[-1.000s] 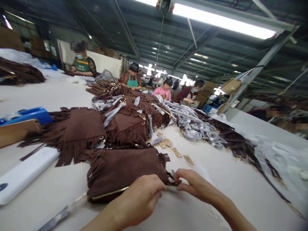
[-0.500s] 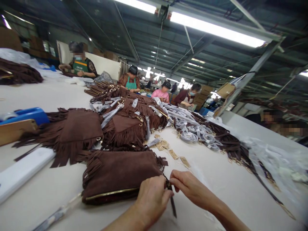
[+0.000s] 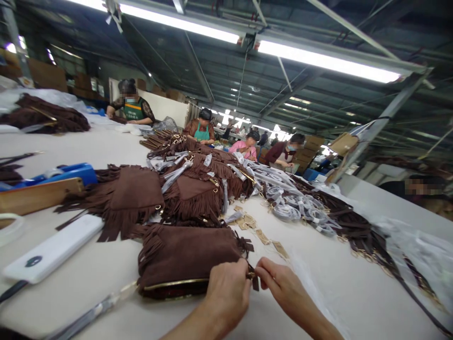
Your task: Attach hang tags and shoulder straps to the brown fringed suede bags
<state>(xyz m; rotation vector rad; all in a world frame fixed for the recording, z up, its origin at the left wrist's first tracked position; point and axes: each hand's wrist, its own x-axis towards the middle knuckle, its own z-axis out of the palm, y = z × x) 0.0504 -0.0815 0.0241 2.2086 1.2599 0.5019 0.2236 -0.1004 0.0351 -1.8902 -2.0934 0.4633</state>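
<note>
Lying on the white table (image 3: 141,314), just in front of the wearer, a brown bag (image 3: 191,250) is handled at its right end by both hands. A gold zipper (image 3: 177,284) is seen along its near edge, with a dark gap showing beneath. The bag's front right corner is grasped by the left hand (image 3: 228,293), whose fingers are curled in and partly hidden by its own back. By the right hand (image 3: 279,283), a dark tab (image 3: 255,283) is pinched between thumb and forefinger at the bag's end, near a glint of metal; the exact point of contact cannot be told.

Behind the bag, more fringed brown bags (image 3: 136,189) are heaped, with plastic-wrapped straps (image 3: 283,203) piled to their right and paper tags (image 3: 262,237) scattered nearer. At the left, a white power bank (image 3: 56,248) is laid near a blue tape dispenser (image 3: 87,174). Across the table, co-workers (image 3: 138,111) are seated or bent over their work.
</note>
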